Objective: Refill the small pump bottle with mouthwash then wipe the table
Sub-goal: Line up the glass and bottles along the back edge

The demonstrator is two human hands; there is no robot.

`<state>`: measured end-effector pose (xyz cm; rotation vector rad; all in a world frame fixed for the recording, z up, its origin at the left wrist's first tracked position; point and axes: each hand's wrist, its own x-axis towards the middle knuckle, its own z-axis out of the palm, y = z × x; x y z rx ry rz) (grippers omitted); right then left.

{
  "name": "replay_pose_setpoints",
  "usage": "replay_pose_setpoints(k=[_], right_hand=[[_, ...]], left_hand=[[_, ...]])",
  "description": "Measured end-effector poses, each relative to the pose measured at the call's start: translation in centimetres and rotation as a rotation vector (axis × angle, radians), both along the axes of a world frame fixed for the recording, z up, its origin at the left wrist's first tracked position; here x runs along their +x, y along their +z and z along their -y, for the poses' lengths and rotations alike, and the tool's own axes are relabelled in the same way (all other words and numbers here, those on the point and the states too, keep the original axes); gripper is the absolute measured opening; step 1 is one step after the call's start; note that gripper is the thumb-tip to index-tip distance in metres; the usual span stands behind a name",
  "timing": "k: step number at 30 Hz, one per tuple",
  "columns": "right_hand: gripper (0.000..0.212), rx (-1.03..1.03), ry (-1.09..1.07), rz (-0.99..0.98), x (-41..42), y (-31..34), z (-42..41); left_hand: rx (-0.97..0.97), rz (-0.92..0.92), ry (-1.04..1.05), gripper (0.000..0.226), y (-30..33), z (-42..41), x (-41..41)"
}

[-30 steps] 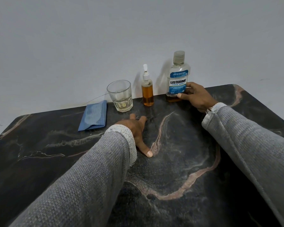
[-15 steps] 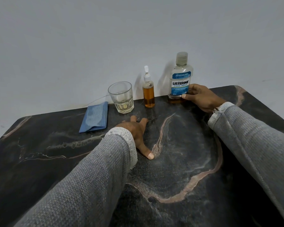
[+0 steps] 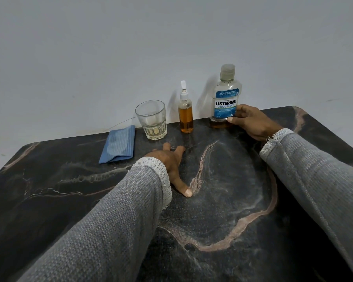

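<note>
The mouthwash bottle (image 3: 227, 96), clear with a blue label and a grey cap, stands upright at the back of the dark marble table (image 3: 222, 200); a little amber liquid shows at its base. My right hand (image 3: 251, 122) grips its lower right side, thumb on the front. To its left stands the small pump bottle (image 3: 185, 115), mostly full of amber liquid, with a white pump top. My left hand (image 3: 171, 165) rests flat on the table in front of the pump bottle, fingers spread, holding nothing.
A clear drinking glass (image 3: 152, 120) with a little pale liquid stands left of the pump bottle. A folded blue cloth (image 3: 118, 146) lies further left. A white wall rises right behind the table's back edge.
My right hand has closed further round the mouthwash bottle's lower side. The left hand has stayed flat in place. The view has shifted slightly.
</note>
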<state>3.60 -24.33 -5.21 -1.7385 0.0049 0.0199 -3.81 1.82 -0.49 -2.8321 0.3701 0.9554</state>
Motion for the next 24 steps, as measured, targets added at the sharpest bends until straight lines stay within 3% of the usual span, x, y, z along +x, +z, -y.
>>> replay_pose_setpoints(k=[7, 13, 20, 24], right_hand=[[0.037, 0.022, -0.013, -0.011, 0.0, -0.1, 0.0], [0.045, 0.255, -0.139, -0.015, 0.1, -0.3, 0.0], [0.058, 0.165, -0.210, -0.034, -2.9, -0.8, -0.1], [0.060, 0.102, -0.217, -0.023, -7.4, -0.8, -1.2]], left_hand=[[-0.007, 0.004, -0.003, 0.135, -0.1, -0.1, 0.0], [-0.006, 0.009, 0.003, 0.133, -0.2, 0.1, 0.0], [-0.049, 0.018, 0.025, 0.128, 0.3, 0.0, -1.1], [-0.166, 0.064, 0.067, 0.113, 0.4, -0.5, -2.9]])
